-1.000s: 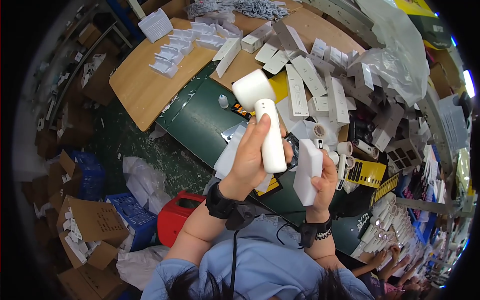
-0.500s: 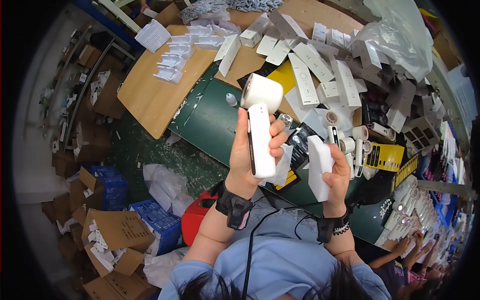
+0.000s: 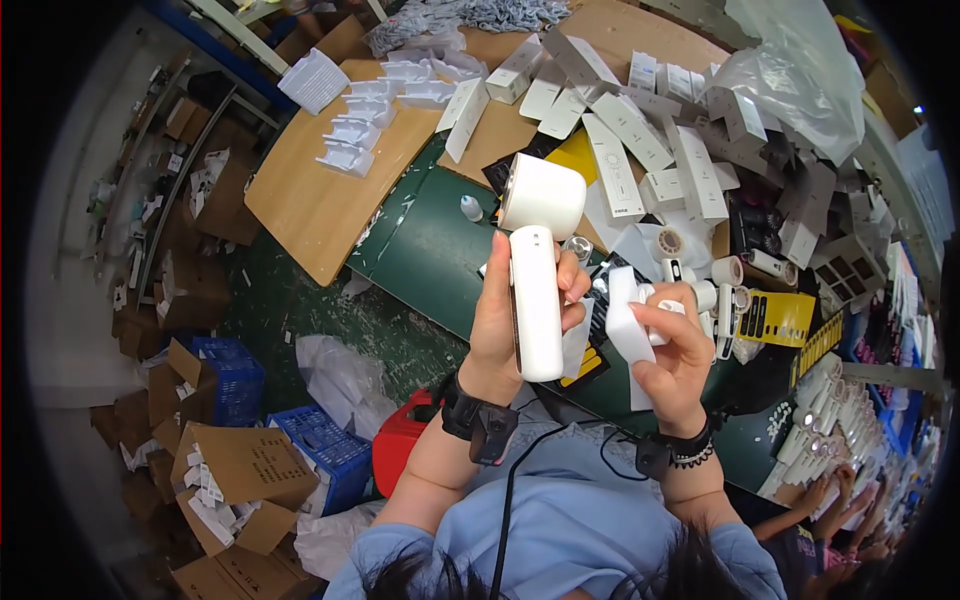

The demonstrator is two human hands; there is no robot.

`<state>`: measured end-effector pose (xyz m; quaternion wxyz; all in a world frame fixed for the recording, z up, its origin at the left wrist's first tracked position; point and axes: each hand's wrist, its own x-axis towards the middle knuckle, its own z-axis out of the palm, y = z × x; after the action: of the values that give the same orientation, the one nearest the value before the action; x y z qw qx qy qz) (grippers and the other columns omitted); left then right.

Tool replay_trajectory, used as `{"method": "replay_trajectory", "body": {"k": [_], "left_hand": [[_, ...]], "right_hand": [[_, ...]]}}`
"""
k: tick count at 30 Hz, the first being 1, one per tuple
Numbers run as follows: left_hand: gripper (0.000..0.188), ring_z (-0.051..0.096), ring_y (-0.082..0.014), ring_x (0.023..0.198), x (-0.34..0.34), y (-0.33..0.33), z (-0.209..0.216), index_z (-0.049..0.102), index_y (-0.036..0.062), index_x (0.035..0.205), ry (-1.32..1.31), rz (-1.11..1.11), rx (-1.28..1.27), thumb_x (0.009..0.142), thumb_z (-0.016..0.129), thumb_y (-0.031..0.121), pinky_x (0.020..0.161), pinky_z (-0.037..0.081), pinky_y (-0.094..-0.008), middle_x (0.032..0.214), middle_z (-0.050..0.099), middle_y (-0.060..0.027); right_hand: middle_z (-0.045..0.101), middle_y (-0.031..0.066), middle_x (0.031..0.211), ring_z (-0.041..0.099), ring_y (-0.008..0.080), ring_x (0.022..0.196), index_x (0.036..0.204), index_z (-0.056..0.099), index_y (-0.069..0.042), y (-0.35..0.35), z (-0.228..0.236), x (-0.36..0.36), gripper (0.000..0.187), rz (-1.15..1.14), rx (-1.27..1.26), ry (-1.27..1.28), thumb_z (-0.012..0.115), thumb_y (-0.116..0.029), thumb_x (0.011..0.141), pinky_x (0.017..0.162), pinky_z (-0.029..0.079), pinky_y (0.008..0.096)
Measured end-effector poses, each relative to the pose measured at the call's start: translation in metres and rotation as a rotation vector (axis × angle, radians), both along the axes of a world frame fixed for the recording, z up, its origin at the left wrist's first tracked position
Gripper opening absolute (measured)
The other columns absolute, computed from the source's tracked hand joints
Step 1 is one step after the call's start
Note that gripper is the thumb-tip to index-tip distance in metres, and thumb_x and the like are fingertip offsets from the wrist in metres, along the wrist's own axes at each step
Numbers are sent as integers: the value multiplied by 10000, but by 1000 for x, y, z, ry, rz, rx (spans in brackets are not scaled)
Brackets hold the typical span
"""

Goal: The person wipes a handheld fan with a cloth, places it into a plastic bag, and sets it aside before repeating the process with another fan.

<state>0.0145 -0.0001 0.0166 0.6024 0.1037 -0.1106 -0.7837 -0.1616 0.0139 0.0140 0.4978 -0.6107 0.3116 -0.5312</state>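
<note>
My left hand point(image 3: 493, 335) is closed around the handle of a white handheld fan point(image 3: 540, 310), its round head at the top and tilted toward the far side. In my right hand point(image 3: 682, 362), pinched between thumb and fingers, is a white sponge block point(image 3: 624, 320), which looks bent. It is close to the fan's handle but apart from it. Beyond the fan, a small dropper bottle point(image 3: 471, 208) stands on the green table point(image 3: 425, 240). Several other white fans point(image 3: 728, 270) lie to the right of my right hand.
White boxes point(image 3: 612, 165) lie heaped at the back, beside a clear plastic bag point(image 3: 800, 80). White trays point(image 3: 350, 145) stand on a wooden board point(image 3: 300, 205). To the left are blue crates point(image 3: 325, 440), cartons point(image 3: 240, 460) and a red stool point(image 3: 395, 450). Other people's hands point(image 3: 830, 505) show at lower right.
Both hands have shifted slightly; the fan has come a little lower and to the right. My right-hand fingers have regripped the sponge, now bent and nearer the fan.
</note>
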Motion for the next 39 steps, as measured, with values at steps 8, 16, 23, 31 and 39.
{"method": "replay_trajectory", "body": {"k": [8,16,23,31,39], "left_hand": [[511,511,-119,732,-5,9,10,514,57,947,-366,120,85,946,275,508,571,438,-243,871,543,-60],[495,579,-154,905,20,6,-35,479,21,1168,-419,166,-167,975,250,415,750,479,-284,1061,569,-98],[472,591,-166,853,-16,8,10,497,19,1094,-524,327,206,978,242,398,750,480,-289,980,590,-99],[510,549,-156,597,8,1,-27,503,39,824,-484,219,32,968,232,446,542,444,-268,716,541,-74],[501,538,-166,560,9,9,-20,487,26,823,-323,127,21,945,277,465,506,433,-265,681,510,-71]], "right_hand": [[456,107,885,473,234,850,1012,662,-51,-34,48,24,470,-93,-419,400,552,-38,555,749,412,300],[466,123,845,469,286,772,1002,681,-109,-14,32,39,477,-120,-613,588,571,-33,543,700,422,346],[450,100,811,466,275,757,987,691,-139,-40,28,44,485,-150,-629,475,571,-20,532,681,417,355],[442,87,793,466,270,751,958,699,-146,14,-22,14,469,51,-526,508,580,-35,518,671,422,349],[459,138,873,466,311,846,1056,625,-82,-23,-159,-35,483,-270,-219,806,610,-65,573,759,407,367]]}}
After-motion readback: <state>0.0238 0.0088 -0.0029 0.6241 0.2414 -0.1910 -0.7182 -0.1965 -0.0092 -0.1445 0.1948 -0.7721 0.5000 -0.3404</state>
